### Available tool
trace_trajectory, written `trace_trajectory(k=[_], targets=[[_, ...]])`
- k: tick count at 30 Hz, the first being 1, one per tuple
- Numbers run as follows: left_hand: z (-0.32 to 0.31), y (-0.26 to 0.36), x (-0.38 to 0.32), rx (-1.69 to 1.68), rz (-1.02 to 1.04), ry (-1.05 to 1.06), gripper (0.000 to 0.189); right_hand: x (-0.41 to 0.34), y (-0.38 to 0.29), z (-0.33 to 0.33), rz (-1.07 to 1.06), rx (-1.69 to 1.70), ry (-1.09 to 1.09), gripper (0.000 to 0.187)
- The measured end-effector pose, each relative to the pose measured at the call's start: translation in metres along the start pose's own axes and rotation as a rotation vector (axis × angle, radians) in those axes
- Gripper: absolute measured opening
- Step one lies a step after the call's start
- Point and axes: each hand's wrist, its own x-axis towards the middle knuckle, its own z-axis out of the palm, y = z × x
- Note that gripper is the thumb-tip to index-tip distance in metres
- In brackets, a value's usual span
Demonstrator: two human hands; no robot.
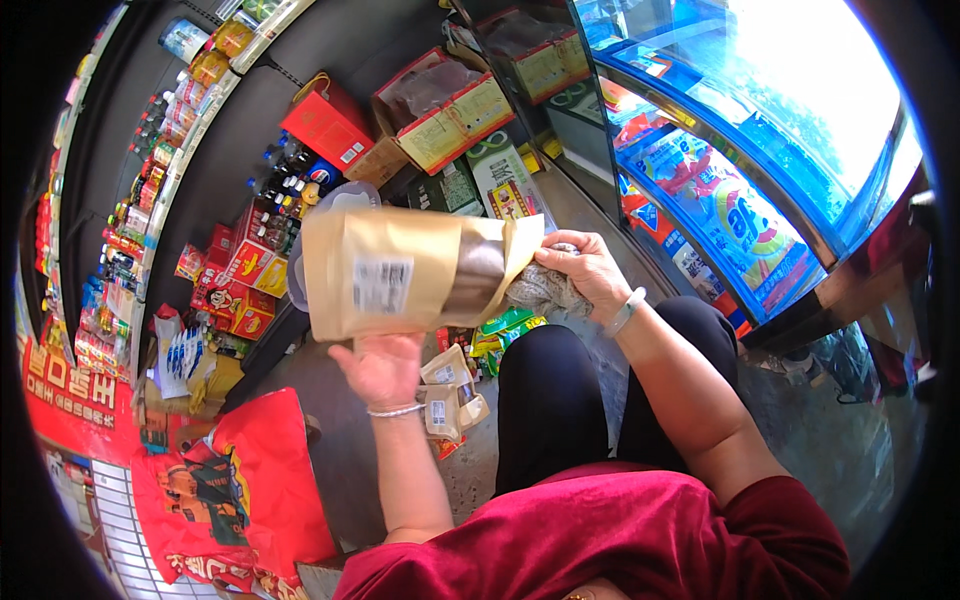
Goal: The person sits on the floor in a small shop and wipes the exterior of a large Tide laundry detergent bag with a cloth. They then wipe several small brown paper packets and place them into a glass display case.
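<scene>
A kraft paper pouch point(390, 277) with a clear window and a printed label lies tilted across both hands. My left hand point(386, 367) is against its lower edge, thumb out to the side; the other fingers are hidden behind it. My right hand point(589, 274) holds a crumpled grey knitted cloth point(553, 283) and touches the top end of the pouch. Behind the pouch shows part of a translucent plastic tub or lid point(349, 196). Smaller kraft pouches point(444, 409) and green and yellow snack packets point(504, 335) lie on the floor below.
Shelves point(176, 169) of bottles and packets curve along the left. Red cartons point(244, 281) and an open cardboard box point(450, 112) stand ahead. A glass display case point(720, 202) holding detergent bags is at the right. A large red plastic bag point(274, 465) lies at lower left.
</scene>
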Motion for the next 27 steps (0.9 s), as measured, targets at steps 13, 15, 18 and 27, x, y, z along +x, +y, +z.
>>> trace_trajectory(k=[13,15,18,27], targets=[[-0.008,0.09,-0.01,1.211,-0.13,0.082,0.041,-0.009,-0.002,0.006,-0.145,-0.593,-0.215,0.012],[-0.007,0.086,-0.01,1.244,-0.11,0.13,0.04,-0.01,-0.004,0.009,-0.119,-0.586,-0.232,0.018],[-0.002,0.077,-0.009,1.303,-0.047,0.144,0.038,-0.011,-0.005,0.012,-0.126,-0.532,-0.269,0.025],[0.026,0.059,-0.007,1.383,0.047,-0.021,0.036,-0.001,0.008,0.0,-0.114,-0.693,0.054,0.022]])
